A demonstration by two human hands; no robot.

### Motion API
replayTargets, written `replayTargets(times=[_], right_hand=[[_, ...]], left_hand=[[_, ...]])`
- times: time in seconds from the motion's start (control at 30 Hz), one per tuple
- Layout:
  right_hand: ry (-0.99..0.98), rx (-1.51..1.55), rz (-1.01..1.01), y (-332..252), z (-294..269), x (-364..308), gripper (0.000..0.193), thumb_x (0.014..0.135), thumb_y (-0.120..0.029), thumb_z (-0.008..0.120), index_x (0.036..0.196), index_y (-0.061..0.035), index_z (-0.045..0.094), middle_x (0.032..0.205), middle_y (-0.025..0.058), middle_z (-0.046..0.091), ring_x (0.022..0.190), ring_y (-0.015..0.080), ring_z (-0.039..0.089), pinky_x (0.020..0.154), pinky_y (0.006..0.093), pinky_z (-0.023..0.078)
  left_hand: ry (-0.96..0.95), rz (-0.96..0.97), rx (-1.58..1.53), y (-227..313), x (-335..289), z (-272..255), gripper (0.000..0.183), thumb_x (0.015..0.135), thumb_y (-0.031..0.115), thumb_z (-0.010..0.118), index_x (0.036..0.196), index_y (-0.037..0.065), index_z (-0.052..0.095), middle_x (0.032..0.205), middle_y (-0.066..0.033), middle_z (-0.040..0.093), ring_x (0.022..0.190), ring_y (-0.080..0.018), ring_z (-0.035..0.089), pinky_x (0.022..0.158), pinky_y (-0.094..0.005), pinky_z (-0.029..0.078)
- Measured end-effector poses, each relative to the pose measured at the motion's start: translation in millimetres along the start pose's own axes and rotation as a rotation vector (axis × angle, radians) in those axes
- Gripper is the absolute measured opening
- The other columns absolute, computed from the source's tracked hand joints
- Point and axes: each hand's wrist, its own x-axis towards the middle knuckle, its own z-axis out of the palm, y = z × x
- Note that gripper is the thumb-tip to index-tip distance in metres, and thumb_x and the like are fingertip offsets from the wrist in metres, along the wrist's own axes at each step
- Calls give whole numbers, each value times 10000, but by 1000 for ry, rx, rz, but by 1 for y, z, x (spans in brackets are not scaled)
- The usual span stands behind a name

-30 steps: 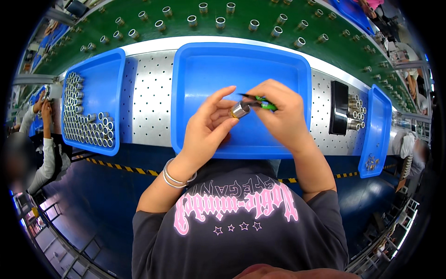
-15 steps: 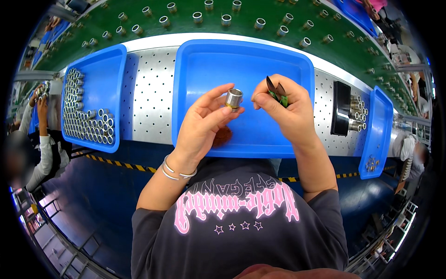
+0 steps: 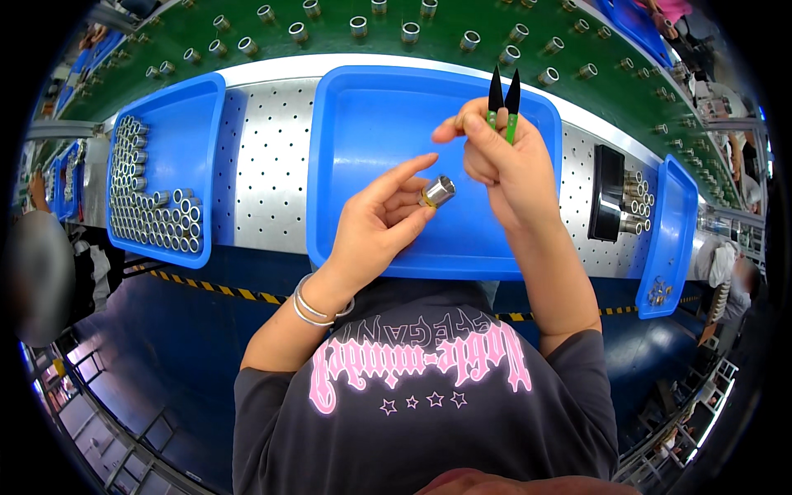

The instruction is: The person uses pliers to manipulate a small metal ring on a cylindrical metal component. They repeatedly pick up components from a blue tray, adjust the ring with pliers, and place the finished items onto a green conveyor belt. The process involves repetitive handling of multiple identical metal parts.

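Note:
My left hand point(image 3: 381, 216) pinches a short silver metal sleeve point(image 3: 440, 190) with a yellowish band at its lower end. The sleeve is tilted, its open end toward the upper right. To the right and a little higher, my right hand point(image 3: 507, 157) is closed around a pair of green-handled thread snips point(image 3: 510, 124). Their two dark blades point up and stand apart, and the handles are partly hidden by the fingers. My right index finger reaches left, clear of the sleeve. Both hands are above a large blue tray point(image 3: 363, 256) whose visible floor shows no parts.
At left, a blue tray point(image 3: 177, 107) holds several rows of metal sleeves point(image 3: 157, 227). To the right are a black device point(image 3: 607, 194), more sleeves point(image 3: 639, 202) and a narrow blue tray point(image 3: 670, 231). Beyond, a green conveyor belt point(image 3: 429, 54) carries scattered sleeves. Other people are at both sides.
The sleeve has moved right and down and tipped from upright to tilted. My right hand has turned and risen, bringing the snips' blades upward. Sleeves on the belt have shifted slightly right.

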Motion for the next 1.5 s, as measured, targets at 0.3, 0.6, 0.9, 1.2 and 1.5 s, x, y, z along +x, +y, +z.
replayTargets(times=[0.3, 0.6, 0.9, 1.2, 1.5], right_hand=[[163, 224, -215, 1, -20, -4, 120, 914, -138, 496, 868, -31, 527, 902, 163, 620, 422, -5, 261, 421, 165, 238], [-179, -4, -325, -21, -1, -23, 146, 881, -147, 552, 874, -2, 540, 819, 155, 636, 561, 64, 482, 508, 180, 367], [-261, -70, -406, -31, 17, -19, 154, 882, -135, 548, 868, 18, 560, 806, 135, 628, 747, 175, 608, 697, 269, 476], [-32, -418, -226, -6, -9, -12, 224, 892, -170, 541, 1047, -12, 577, 775, 8, 570, 593, 42, 430, 543, 178, 354], [-38, -1047, -447, 17, -4, -19, 184, 729, -143, 696, 890, -61, 665, 777, 82, 659, 655, 213, 621, 548, 282, 454]], left_hand=[[119, -52, -323, 3, 2, -11, 460, 840, 45, 581, 1272, 2, 430, 1065, -116, 570, 961, -202, 596, 846, -277, 466], [132, -42, -349, -1, 5, -11, 415, 842, 50, 575, 1236, 3, 456, 1065, -121, 570, 983, -215, 587, 851, -287, 465], [88, 58, -250, -9, 6, -9, 397, 827, -20, 559, 1214, -7, 471, 1042, -111, 575, 970, -198, 586, 869, -300, 464], [216, -43, -368, 5, 7, -12, 414, 860, 57, 555, 1257, 17, 443, 1057, -103, 565, 967, -200, 590, 855, -282, 473], [201, 6, -346, 2, 7, -12, 432, 855, 60, 577, 1260, 23, 430, 1068, -99, 559, 977, -171, 566, 874, -290, 458]])
